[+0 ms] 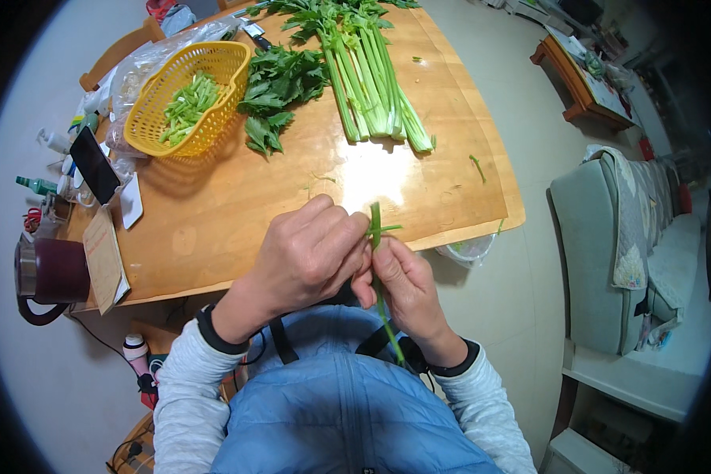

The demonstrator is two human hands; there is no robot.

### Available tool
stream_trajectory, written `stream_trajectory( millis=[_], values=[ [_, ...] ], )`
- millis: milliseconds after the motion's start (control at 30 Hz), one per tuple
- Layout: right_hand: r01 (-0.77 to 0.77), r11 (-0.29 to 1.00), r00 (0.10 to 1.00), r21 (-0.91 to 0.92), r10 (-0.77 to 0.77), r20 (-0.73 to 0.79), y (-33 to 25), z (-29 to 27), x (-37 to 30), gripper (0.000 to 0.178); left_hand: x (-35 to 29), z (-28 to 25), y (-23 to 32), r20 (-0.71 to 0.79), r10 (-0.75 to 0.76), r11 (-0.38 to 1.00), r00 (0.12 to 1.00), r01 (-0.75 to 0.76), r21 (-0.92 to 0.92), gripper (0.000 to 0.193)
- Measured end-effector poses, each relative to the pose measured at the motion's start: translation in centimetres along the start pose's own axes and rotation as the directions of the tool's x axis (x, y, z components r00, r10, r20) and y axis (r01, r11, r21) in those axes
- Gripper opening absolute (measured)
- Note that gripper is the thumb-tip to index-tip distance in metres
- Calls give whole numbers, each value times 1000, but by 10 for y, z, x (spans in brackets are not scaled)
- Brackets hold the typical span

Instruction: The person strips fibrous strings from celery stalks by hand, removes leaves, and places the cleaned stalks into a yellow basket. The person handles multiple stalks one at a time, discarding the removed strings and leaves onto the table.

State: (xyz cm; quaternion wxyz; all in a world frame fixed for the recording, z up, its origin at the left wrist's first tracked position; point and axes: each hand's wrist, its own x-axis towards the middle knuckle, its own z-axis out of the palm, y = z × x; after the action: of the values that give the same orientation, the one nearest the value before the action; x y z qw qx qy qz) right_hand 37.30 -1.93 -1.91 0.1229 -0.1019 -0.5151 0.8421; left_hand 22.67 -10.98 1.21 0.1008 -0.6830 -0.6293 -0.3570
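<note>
Over the table's near edge, my two hands meet around a thin green celery stalk (381,296), which hangs down in front of my blue jacket. My right hand (407,288) pinches the stalk between thumb and fingers. My left hand (312,245) is closed with its fingertips at the stalk's upper end, where a short green piece sticks out sideways; its grip is partly hidden behind the knuckles. Beyond them lies a bunch of celery (371,87) with its cut ends toward me. A heap of celery leaves (280,83) rests to its left. Short celery pieces (188,108) lie in a yellow basket (146,126).
On the table's (213,229) left side are a propped phone (95,166), a notebook (105,257) and a dark red kettle (59,271). A knife (257,35) lies near the leaves. Below the right edge is a bin with a plastic liner (468,251). A sofa (600,245) stands farther right.
</note>
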Motion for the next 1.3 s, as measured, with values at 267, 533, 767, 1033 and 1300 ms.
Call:
stream_trajectory(
  millis=[267,533,767,1033,1300],
  values=[
    [107,985,977,-137,-130,-171,10,10,14,28,3,-15,-1,207,126,965,970,-168,199,20],
    [104,980,954,-171,-147,-261,-1,-23,31,27,-13,-18,-7,292,88,971,952,-147,188,21],
    [155,979,877,-132,-198,-439,-8,-53,33,22,-31,-37,-30,140,-84,958,987,42,284,21],
    [261,937,782,-232,-346,-518,-28,-88,22,25,-35,-26,-49,121,-203,921,972,147,361,15],
    [88,984,947,-158,-131,-293,-13,-63,14,20,-23,-24,-38,-12,-466,792,885,423,441,24]
  ],
)
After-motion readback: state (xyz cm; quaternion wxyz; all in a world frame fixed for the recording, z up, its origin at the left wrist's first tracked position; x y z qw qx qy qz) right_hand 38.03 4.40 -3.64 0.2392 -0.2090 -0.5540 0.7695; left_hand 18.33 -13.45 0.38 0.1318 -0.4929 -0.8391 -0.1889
